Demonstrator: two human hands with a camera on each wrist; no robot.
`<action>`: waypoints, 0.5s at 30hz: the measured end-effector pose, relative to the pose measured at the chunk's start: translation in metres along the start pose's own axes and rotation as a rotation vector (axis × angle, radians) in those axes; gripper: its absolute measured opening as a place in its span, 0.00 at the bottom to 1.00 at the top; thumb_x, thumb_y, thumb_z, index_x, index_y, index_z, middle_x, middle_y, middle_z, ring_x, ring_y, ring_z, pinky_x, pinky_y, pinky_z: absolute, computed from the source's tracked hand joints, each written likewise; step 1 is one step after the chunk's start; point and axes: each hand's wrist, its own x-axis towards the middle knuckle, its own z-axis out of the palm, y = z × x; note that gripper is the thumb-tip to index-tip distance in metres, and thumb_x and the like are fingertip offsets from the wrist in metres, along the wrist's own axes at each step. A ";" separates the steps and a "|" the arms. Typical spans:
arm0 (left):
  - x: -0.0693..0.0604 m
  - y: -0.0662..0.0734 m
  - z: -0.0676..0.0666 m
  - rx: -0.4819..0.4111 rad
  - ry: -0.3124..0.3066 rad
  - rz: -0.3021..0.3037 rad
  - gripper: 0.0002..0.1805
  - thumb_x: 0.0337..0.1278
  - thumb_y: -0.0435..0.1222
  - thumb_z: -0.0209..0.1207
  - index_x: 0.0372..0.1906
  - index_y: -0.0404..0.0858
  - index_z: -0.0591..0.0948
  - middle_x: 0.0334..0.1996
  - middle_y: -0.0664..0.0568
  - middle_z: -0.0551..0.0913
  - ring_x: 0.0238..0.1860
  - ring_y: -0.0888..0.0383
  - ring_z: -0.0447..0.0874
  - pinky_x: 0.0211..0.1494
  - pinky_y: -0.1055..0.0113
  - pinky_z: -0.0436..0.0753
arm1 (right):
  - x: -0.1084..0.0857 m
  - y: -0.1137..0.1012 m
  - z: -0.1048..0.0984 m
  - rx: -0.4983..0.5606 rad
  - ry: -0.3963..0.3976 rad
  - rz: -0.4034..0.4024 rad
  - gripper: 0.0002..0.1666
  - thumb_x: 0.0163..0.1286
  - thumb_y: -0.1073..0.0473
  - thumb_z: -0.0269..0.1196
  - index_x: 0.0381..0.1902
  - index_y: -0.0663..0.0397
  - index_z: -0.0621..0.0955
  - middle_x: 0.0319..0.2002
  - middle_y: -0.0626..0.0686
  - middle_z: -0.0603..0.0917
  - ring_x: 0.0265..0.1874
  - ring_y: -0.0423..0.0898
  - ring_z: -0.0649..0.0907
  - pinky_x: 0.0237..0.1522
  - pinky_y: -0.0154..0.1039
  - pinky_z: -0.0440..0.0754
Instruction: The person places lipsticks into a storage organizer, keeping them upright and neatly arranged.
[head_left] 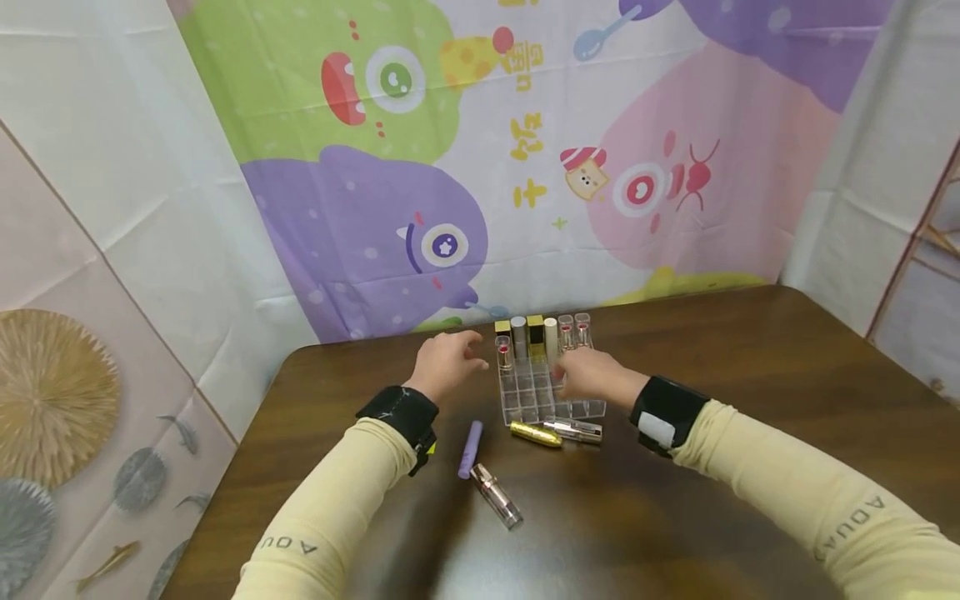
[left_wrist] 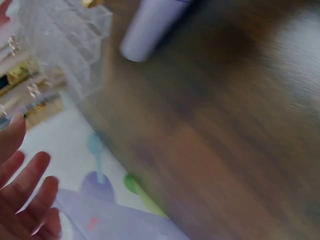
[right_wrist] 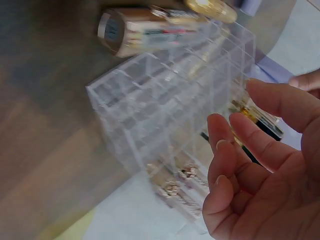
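A clear tiered lipstick organizer (head_left: 531,392) stands near the back of the table. Its back row holds several lipsticks, among them a silver tube (head_left: 519,335), a white tube (head_left: 551,335) and two clear-capped ones. One more clear-capped lipstick (head_left: 504,356) stands at the front left of that row. My left hand (head_left: 447,364) hovers just left of the organizer, fingers parted and holding nothing. Over the organizer's right side is my right hand (head_left: 592,375); in the right wrist view its loosely bent fingers (right_wrist: 222,155) hold nothing.
Before the organizer lie a gold bullet-shaped tube (head_left: 536,434) and a clear-capped lipstick (head_left: 576,430). Closer in, a purple tube (head_left: 470,450) lies by a rose-gold tube (head_left: 497,497) on the brown table (head_left: 660,517). A cartoon-printed cloth (head_left: 525,242) hangs behind.
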 end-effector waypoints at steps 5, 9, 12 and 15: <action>-0.017 -0.020 0.003 0.018 -0.160 -0.086 0.18 0.46 0.44 0.65 0.41 0.39 0.83 0.39 0.51 0.85 0.41 0.53 0.82 0.44 0.57 0.78 | -0.011 0.008 0.008 0.002 -0.009 0.005 0.11 0.53 0.66 0.60 0.36 0.60 0.82 0.37 0.56 0.83 0.34 0.49 0.80 0.32 0.42 0.77; -0.030 -0.028 0.006 0.021 -0.246 -0.103 0.16 0.44 0.45 0.66 0.38 0.39 0.84 0.37 0.51 0.84 0.38 0.53 0.81 0.41 0.58 0.78 | -0.021 0.012 0.014 0.016 -0.001 0.002 0.06 0.49 0.67 0.59 0.28 0.58 0.81 0.27 0.51 0.79 0.24 0.44 0.74 0.24 0.36 0.70; -0.038 -0.029 0.006 0.030 -0.294 -0.110 0.13 0.44 0.45 0.66 0.33 0.41 0.84 0.32 0.53 0.84 0.32 0.56 0.80 0.36 0.60 0.77 | -0.028 0.014 0.019 0.018 0.000 0.005 0.03 0.50 0.67 0.58 0.23 0.57 0.78 0.22 0.48 0.75 0.21 0.43 0.69 0.22 0.34 0.64; -0.045 -0.029 0.007 0.078 -0.328 -0.100 0.09 0.42 0.44 0.67 0.28 0.43 0.85 0.27 0.56 0.83 0.27 0.58 0.78 0.32 0.62 0.76 | -0.034 0.016 0.027 0.011 0.002 0.015 0.03 0.50 0.67 0.59 0.20 0.55 0.77 0.20 0.47 0.73 0.20 0.42 0.69 0.21 0.34 0.63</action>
